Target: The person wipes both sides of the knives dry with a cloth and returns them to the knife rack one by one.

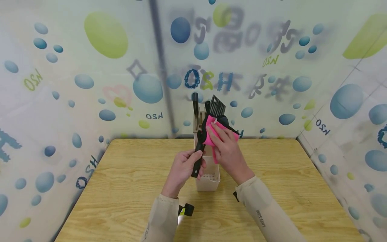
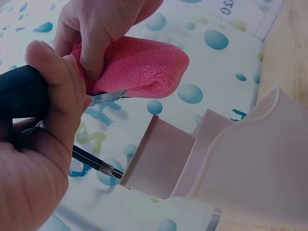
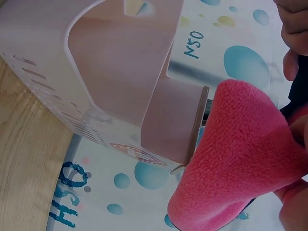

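Note:
My left hand (image 1: pixel 184 166) grips the black handle of a cleaver (image 1: pixel 217 107), whose broad, dark-striped blade points up and away and has a hole near its corner. Around the lower blade is a pink cloth (image 1: pixel 208 138) with black on its edge and other side. My right hand (image 1: pixel 229 151) pinches this cloth against the blade, fingers over the top. In the left wrist view, a strip of grey blade (image 2: pixel 108 97) shows under the fluffy pink fold. The cloth (image 3: pixel 236 154) hides most of the blade in the right wrist view.
A pale plastic holder (image 1: pixel 208 187) stands below and behind the hands, with an open basket in front and a taller slotted block behind. A black-handled knife (image 1: pixel 195 104) stands in the block. The wooden table (image 1: pixel 130 188) meets patterned curtain-like walls at the back and sides.

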The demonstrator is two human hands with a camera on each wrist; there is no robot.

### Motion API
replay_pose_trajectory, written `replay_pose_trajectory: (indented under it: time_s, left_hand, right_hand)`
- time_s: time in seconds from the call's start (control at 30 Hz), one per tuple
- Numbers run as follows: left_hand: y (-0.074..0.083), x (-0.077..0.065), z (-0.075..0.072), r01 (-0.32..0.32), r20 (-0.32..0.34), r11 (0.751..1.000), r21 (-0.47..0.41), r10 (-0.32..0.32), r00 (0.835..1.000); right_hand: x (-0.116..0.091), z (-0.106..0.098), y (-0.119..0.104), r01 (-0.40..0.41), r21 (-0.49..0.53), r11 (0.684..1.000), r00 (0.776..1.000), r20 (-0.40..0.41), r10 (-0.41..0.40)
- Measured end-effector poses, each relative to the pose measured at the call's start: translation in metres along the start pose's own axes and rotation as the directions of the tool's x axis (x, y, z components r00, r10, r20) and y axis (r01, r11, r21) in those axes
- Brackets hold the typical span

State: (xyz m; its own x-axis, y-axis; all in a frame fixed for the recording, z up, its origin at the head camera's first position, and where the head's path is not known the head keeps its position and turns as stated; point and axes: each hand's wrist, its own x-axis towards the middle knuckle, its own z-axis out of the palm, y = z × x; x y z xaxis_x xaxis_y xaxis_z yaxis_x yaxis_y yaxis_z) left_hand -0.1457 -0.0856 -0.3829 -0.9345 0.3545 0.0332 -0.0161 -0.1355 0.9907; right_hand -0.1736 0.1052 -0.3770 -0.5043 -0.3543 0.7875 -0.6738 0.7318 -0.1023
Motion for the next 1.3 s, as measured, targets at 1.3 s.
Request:
replay_pose_trajectory:
  time_s: [1.3]
  left_hand:
    - [-0.004,-0.001,0.0,0.011,0.015,1.0,-0.029,-0.01,1.0]
  right_hand:
    - [0.0,-0.007,0.025,-0.024,0.062,0.998,0.998,0.066,0.02]
